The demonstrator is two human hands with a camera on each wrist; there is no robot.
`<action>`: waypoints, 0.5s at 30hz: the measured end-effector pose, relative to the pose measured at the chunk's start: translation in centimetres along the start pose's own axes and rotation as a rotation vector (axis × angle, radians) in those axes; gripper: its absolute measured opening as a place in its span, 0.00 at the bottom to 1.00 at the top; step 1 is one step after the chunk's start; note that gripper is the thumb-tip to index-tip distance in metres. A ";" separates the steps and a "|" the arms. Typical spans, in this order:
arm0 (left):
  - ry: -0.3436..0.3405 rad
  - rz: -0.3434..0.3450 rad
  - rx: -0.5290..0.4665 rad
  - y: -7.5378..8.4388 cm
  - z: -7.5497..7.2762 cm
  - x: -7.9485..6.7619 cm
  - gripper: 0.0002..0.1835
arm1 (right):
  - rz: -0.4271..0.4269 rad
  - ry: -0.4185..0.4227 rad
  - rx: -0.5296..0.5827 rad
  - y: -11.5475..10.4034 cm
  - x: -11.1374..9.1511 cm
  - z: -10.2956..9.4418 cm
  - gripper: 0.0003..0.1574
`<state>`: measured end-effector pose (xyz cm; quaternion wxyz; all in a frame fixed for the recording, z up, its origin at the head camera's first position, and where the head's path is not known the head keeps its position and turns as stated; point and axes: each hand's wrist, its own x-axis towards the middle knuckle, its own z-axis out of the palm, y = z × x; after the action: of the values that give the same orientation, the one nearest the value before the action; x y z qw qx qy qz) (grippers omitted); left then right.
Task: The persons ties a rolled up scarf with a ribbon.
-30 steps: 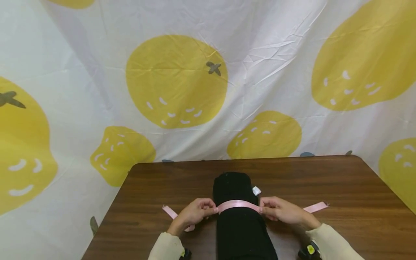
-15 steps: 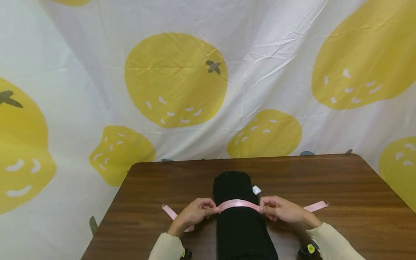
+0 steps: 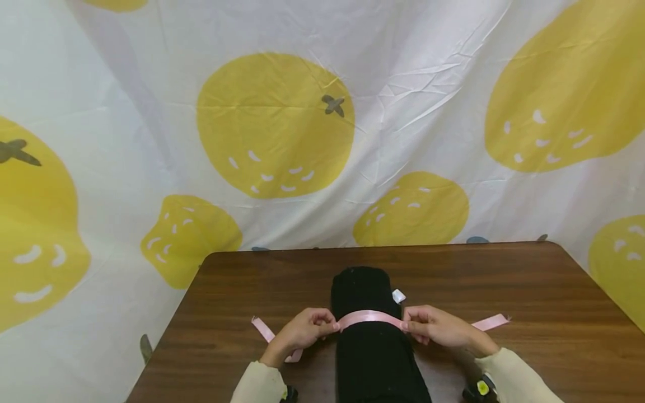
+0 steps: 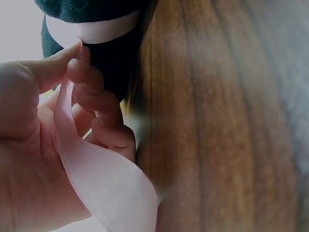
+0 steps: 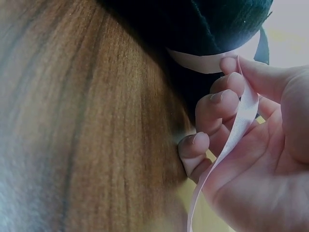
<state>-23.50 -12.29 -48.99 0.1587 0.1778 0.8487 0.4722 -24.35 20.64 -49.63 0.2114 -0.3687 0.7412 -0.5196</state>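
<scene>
A rolled black cloth [image 3: 375, 361] lies lengthwise on the table, with a pink ribbon [image 3: 370, 316] across its top. At the roll's left side my left hand [image 3: 305, 327] pinches the ribbon between thumb and index finger. My right hand [image 3: 438, 326] pinches it the same way at the right side. In the left wrist view the ribbon's loose length [image 4: 113, 186] trails down past the palm. Another loose length [image 5: 234, 130] hangs across the right palm in the right wrist view. Both wrist views show the band also running down the roll's sides. The roll's underside is hidden.
The brown wooden table [image 3: 272, 280] has rounded far corners and meets a white curtain [image 3: 151, 140] printed with yellow fruit. A small white tag [image 3: 398, 296] sticks out from the roll's right side. Ribbon ends lie beyond both wrists.
</scene>
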 end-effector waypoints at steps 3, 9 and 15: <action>-0.011 0.000 0.007 -0.1 -0.1 0.0 0.11 | 0.005 0.004 0.004 -0.1 0.0 0.1 0.13; -0.019 0.009 0.007 -0.3 -0.3 0.0 0.11 | 0.005 0.024 0.005 -0.7 0.0 0.2 0.12; -0.011 0.019 0.002 0.0 -0.3 -0.1 0.11 | 0.023 0.035 0.008 -1.3 0.1 0.4 0.12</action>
<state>-23.58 -12.57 -48.82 0.1587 0.1884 0.8466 0.4718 -23.66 20.06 -48.54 0.2057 -0.3503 0.7469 -0.5263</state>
